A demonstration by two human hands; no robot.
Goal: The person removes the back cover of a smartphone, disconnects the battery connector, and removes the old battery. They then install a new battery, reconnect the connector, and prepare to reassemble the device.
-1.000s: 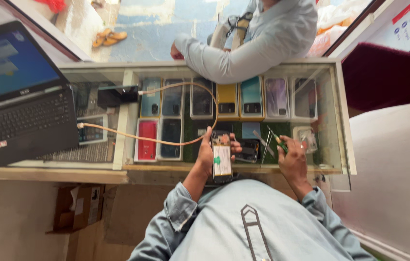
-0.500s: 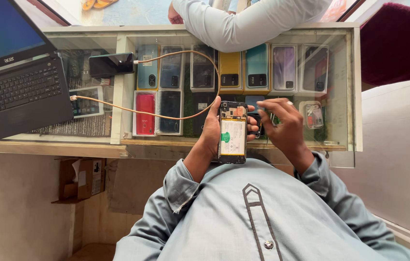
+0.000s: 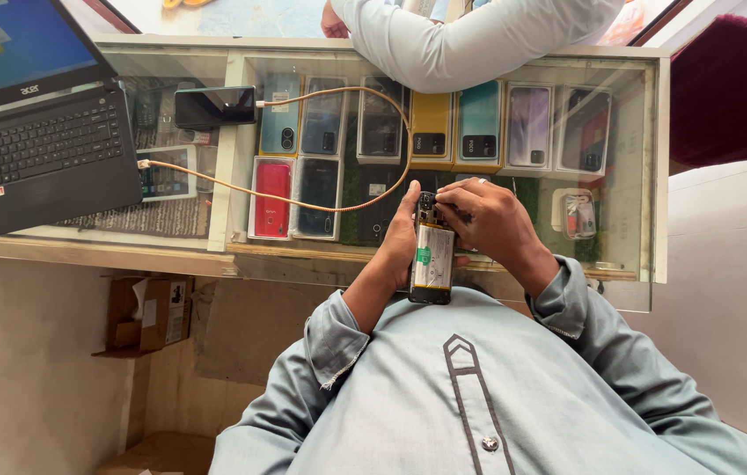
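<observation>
Cradling an opened phone (image 3: 432, 258) with its battery exposed, just above the lap: left hand (image 3: 400, 242), grip closed around its side. Pinching at its top end: right hand (image 3: 490, 222), grip narrow. Beyond, lying on the glass table (image 3: 224, 189): orange cable (image 3: 303, 202), black phone (image 3: 215, 106), laptop (image 3: 39, 132).

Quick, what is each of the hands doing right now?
Left hand: closed around the opened black phone with exposed battery.
Right hand: fingers pinching at the phone's top end.

Opened phone (image 3: 432, 257), battery exposed, upright, above counter edge.
</observation>
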